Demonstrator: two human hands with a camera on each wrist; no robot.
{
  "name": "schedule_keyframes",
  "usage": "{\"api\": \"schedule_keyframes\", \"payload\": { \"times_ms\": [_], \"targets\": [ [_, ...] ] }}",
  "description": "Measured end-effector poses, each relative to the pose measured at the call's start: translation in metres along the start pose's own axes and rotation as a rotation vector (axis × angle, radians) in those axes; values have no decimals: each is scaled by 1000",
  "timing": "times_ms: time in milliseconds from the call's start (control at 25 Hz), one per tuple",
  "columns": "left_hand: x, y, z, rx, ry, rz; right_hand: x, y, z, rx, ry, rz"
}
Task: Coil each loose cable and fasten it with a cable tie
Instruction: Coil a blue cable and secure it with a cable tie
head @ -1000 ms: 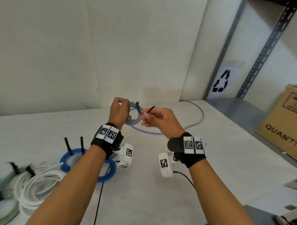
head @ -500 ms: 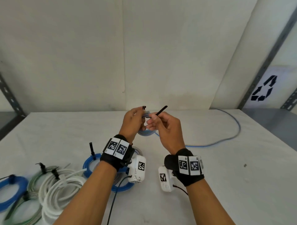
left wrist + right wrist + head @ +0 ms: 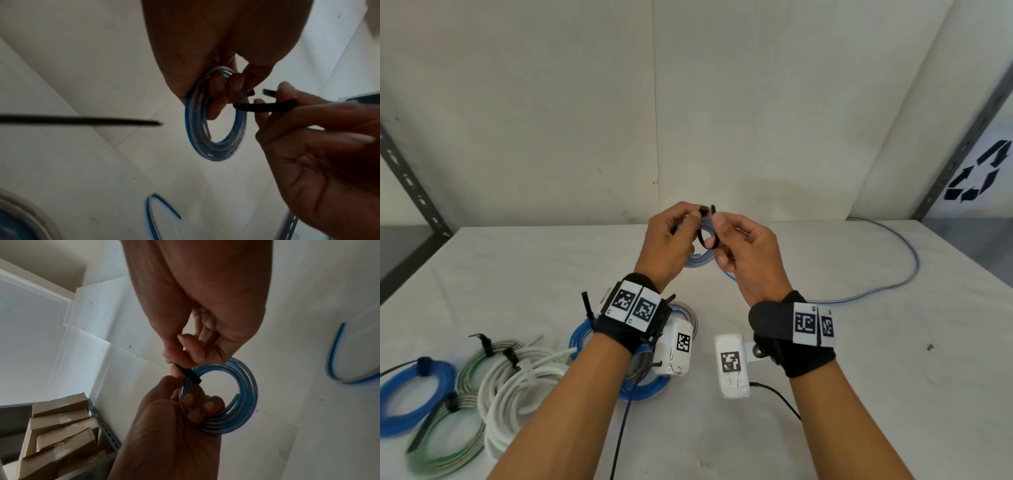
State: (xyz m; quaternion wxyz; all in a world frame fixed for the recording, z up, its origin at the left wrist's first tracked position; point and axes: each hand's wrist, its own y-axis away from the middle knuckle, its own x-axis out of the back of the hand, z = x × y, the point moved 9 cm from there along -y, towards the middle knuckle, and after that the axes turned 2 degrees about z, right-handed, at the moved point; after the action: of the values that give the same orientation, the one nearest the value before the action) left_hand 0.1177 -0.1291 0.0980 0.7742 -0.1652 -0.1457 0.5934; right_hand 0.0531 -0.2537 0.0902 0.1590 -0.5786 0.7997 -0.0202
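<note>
Left hand [image 3: 671, 240]: fingers curled, gripping blue cable coil [image 3: 216, 129] | Right hand [image 3: 746, 250]: pinching black cable tie [image 3: 265, 107] looped round coil | Table [image 3: 859, 377]: tied coils [image 3: 482, 387] at left

The head view is bright and evenly lit, with soft shadows under both forearms and wide-angle bending toward 3 and 9 o'clock. Both wrist views are dimmer and backlit, the skin in shade; blur smears their corners at 7 o'clock.
</note>
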Motion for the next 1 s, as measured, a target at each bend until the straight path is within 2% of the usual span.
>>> {"api": "schedule_keyframes", "payload": {
  "times_ms": [280,480,1000],
  "targets": [
    [-5,2,12,-120,-101,-50,4,-2,1,-88,6,-25],
    [-5,4,9,-120,-91,-47,4,0,8,-140,26,-34],
    [-1,4,9,-98,-90,-34,4,-2,8,-126,23,-25]
  ]
}}
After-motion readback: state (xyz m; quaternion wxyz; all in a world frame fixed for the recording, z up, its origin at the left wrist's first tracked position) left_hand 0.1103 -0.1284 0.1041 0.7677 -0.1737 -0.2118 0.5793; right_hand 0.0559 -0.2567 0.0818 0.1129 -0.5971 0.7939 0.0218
